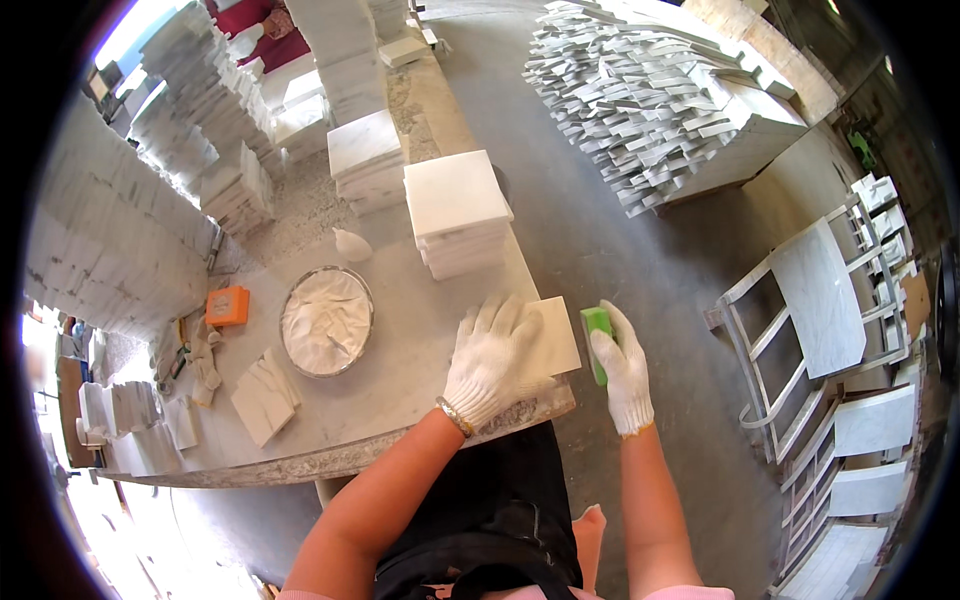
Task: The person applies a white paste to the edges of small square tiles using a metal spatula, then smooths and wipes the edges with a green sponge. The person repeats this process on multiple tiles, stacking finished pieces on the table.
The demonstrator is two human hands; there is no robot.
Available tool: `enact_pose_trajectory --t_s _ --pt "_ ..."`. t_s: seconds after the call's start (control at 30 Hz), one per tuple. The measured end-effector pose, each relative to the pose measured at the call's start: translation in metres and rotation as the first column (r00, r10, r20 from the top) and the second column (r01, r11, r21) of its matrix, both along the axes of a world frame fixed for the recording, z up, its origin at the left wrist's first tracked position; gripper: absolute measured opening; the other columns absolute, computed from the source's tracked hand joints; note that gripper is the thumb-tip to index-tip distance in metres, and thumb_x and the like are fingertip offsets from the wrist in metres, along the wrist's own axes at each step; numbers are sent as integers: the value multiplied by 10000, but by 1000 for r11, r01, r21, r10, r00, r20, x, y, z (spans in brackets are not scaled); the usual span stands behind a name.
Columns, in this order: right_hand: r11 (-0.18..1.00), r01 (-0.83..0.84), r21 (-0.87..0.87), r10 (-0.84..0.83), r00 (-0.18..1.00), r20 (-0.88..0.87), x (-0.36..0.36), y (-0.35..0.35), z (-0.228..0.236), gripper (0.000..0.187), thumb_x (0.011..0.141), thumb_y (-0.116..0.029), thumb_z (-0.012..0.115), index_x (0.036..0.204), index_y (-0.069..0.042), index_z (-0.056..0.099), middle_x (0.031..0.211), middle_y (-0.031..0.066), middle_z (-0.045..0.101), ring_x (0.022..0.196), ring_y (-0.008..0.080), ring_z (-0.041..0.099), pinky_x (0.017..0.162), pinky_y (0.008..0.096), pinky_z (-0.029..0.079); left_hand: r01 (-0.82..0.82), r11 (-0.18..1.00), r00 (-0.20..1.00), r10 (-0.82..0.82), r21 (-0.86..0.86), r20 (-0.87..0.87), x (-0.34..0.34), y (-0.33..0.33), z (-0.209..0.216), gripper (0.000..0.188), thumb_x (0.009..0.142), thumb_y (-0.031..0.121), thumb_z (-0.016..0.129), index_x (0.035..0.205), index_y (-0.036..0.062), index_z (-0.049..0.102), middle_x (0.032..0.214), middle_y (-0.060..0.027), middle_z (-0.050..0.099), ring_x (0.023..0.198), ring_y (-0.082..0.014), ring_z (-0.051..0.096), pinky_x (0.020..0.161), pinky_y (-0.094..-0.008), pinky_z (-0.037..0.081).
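Observation:
Both my hands wear white knitted gloves. My left hand [488, 360] lies flat with its fingers extended over a pale square stone tile [562, 340], at the right edge of the stone-topped table [400, 405]. The tile's right part shows beyond my fingers. Just off that edge, my right hand [628, 370] grips a green block [596, 345], held upright beside the tile and apart from it. Behind my left hand stands a stack of pale square tiles [458, 195]. To its left is a round metal-rimmed bowl [327, 320] filled with whitish paste or powder, with a small tool in it.
An orange box [228, 306], loose marble tiles [265, 400] and a white bulb-shaped object [352, 245] lie on the table. Tall tile stacks [110, 220] rise at the left. Across the floor stand piled stone strips [650, 100] and a metal rack with slabs [815, 295].

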State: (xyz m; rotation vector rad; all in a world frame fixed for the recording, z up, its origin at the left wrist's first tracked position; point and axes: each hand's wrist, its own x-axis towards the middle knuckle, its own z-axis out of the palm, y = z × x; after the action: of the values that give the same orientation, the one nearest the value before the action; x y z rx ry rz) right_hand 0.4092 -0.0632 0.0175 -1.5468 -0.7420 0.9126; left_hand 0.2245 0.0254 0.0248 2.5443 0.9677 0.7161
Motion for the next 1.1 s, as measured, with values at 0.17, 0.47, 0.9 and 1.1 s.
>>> enact_pose_trajectory --t_s 0.17,0.47,0.9,1.1 --pt "1000 9 13 -10 994 108 -9 10 -9 626 912 -286 707 1438 -11 509 1335 119 602 1236 203 559 1060 331 430 -7 1000 1000 7 -2 7 6 1 -2 713 567 406 859 1149 73 616 1280 -152 549 1238 -373 491 1041 -505 395" --pt "996 -86 -30 90 971 223 -10 -13 9 644 913 -308 694 1449 -11 494 1404 137 567 1265 201 541 1075 328 416 -31 999 1000 31 26 2 4 2 -1 695 585 422 850 1151 94 619 1294 -158 555 1219 -385 503 1020 -502 405" --pt "983 186 -13 -178 914 -365 16 -13 -27 495 986 -326 616 1402 -67 543 1006 3 636 797 109 608 664 277 511 -34 999 999 34 5 -3 1 -4 -2 721 631 448 831 1210 80 608 1304 -151 556 1254 -363 495 1011 -486 403" --pt "967 252 49 -208 882 -423 5 -43 -19 510 968 -349 615 1418 -128 518 1113 39 650 853 165 647 701 352 550 -184 983 965 186 28 -184 -1 -37 18 763 628 529 810 1204 68 613 1276 -140 555 1100 -335 571 837 -458 485"
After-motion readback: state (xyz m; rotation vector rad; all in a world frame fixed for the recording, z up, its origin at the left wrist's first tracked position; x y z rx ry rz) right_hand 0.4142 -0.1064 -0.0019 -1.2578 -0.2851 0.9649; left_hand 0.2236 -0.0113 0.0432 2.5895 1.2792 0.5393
